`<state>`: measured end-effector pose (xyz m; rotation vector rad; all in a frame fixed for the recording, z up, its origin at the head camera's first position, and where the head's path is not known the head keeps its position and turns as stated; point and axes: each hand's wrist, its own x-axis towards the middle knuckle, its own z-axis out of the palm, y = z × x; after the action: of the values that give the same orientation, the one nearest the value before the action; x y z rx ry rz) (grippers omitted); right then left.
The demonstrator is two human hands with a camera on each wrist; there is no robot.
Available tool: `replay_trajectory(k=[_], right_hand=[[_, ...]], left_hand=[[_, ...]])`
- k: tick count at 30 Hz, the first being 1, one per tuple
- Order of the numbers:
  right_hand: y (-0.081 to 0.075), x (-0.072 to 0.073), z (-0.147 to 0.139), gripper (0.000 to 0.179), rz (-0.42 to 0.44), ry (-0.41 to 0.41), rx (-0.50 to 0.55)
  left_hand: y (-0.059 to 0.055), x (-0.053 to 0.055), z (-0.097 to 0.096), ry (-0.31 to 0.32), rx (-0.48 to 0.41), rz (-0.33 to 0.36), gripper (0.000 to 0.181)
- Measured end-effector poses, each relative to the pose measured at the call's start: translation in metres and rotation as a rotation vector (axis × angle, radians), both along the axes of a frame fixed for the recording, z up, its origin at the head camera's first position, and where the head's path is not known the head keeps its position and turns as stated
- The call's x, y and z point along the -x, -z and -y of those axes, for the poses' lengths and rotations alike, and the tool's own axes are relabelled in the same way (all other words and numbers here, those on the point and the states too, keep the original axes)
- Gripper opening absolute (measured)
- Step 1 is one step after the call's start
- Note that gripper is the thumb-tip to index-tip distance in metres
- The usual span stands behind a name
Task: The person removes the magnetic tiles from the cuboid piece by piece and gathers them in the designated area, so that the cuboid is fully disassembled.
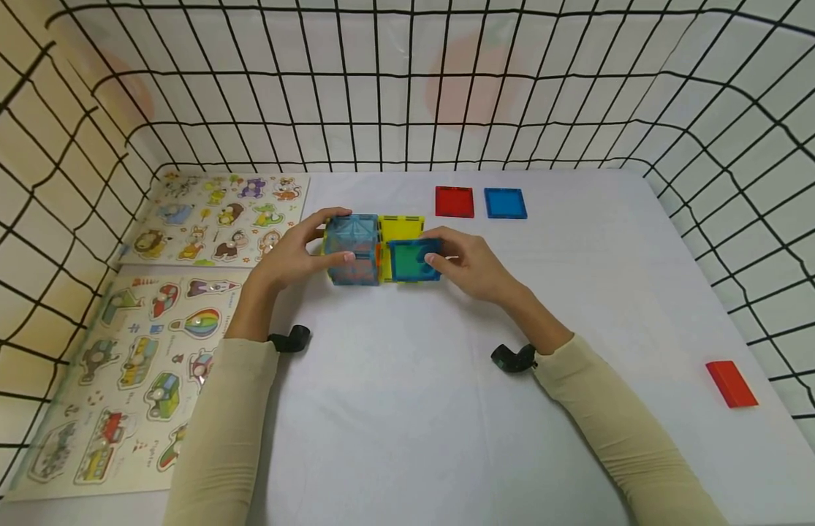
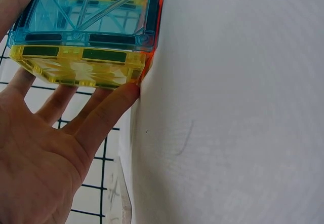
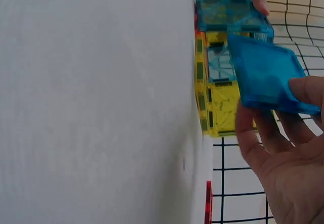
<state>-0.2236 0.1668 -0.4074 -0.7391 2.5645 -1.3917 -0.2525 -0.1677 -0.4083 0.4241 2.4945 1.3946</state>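
Note:
A box of see-through magnetic tiles stands on the white table, blue on top with a yellow side and red low down. My left hand grips this box, thumb at the near side and fingers behind. To its right, joined yellow tiles extend, one lying low and one upright at the back. My right hand pinches a square blue magnetic tile between thumb and fingers. The blue tile is tilted and overlaps the yellow tiles in the head view.
A red tile and another blue tile lie behind at the back. At the far right lies a red block. Two picture puzzle boards cover the left side. Black wire mesh fences the table's back and sides.

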Motion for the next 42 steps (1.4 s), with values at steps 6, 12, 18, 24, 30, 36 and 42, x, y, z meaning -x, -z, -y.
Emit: replay_trajectory(k=[6,12,18,24,30,36,42], right_hand=[[-0.001,0.003,-0.005,0.036,0.051,0.002,0.035],[-0.002,0.007,-0.016,0.041,0.04,0.05,0.064],[-0.004,0.014,-0.037,0.052,0.038,0.16,0.112],[-0.006,0.022,-0.064,0.056,0.019,0.222,0.204],[-0.008,0.029,-0.094,0.058,0.023,0.303,0.287],[-0.008,0.034,-0.128,0.062,0.004,0.393,0.264],[-0.008,0.043,-0.156,0.066,0.061,0.511,0.261]], left_hand=[[-0.001,-0.001,0.001,-0.005,0.013,0.008,0.073],[0.0,0.001,0.001,-0.004,-0.001,0.026,0.073],[0.001,-0.001,0.002,0.006,-0.008,0.014,0.071],[0.003,0.0,0.004,0.005,-0.007,-0.008,0.072],[0.004,0.003,0.002,0.006,0.004,-0.003,0.072],[0.004,0.001,0.002,0.008,-0.013,0.002,0.07],[0.002,-0.001,0.002,0.002,-0.012,0.004,0.072]])
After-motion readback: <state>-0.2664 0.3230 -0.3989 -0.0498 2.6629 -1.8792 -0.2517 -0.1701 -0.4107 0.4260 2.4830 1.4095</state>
